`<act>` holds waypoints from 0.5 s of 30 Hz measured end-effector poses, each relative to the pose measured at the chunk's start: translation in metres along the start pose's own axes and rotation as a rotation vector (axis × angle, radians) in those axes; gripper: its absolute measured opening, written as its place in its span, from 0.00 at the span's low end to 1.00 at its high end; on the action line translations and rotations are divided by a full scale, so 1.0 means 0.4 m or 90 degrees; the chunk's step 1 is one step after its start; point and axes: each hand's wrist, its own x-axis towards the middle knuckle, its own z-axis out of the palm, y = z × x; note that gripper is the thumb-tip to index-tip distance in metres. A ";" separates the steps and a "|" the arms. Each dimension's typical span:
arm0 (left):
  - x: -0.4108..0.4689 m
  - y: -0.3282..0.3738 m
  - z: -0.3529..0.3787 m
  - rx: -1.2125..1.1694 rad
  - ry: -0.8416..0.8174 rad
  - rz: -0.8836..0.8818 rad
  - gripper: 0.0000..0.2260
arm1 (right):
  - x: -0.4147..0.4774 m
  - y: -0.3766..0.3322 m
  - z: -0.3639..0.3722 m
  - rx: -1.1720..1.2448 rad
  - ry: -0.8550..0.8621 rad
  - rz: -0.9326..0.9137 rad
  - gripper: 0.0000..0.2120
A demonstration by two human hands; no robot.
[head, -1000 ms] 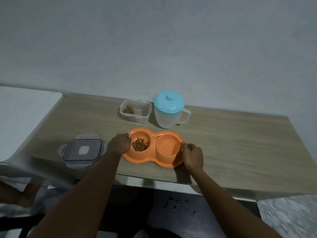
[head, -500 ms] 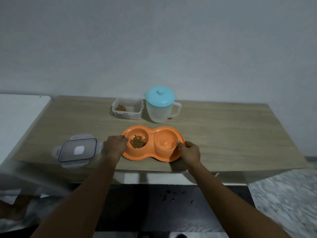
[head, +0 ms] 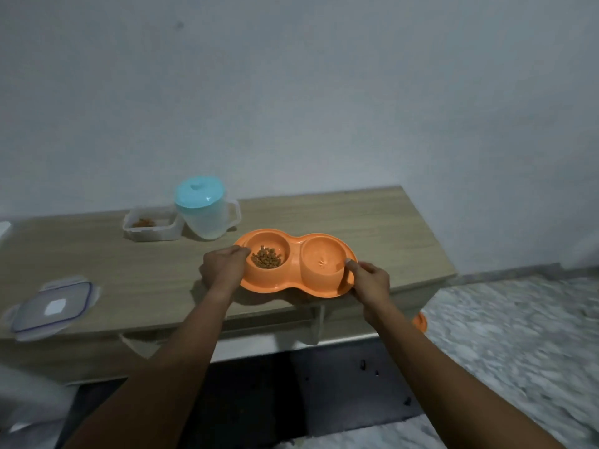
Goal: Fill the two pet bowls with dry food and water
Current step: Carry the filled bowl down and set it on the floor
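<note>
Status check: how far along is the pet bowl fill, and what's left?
Done: the left bowl of the orange double feeder holds dry kibble. The right bowl looks wet, but how much water it holds is unclear. In hand: the left hand and right hand grip the feeder's two ends at the table edge. Left: probably just setting it down; the pitcher stands lidded.

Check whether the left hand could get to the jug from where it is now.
Probably yes. The left hand grips the feeder's left rim, and the jug stands just behind it on the table, nothing between. It must let go first.
</note>
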 end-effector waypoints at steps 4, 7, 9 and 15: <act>-0.165 0.063 0.190 -0.014 -0.015 0.009 0.14 | 0.043 -0.078 -0.266 0.016 0.010 -0.030 0.19; -0.273 0.104 0.341 -0.018 -0.056 0.017 0.13 | 0.083 -0.126 -0.471 0.010 0.037 -0.049 0.15; -0.342 0.128 0.441 -0.018 -0.089 0.020 0.13 | 0.113 -0.155 -0.602 0.008 0.060 -0.050 0.11; -0.498 0.193 0.719 0.032 -0.167 0.054 0.15 | 0.211 -0.210 -0.907 0.025 0.108 -0.042 0.06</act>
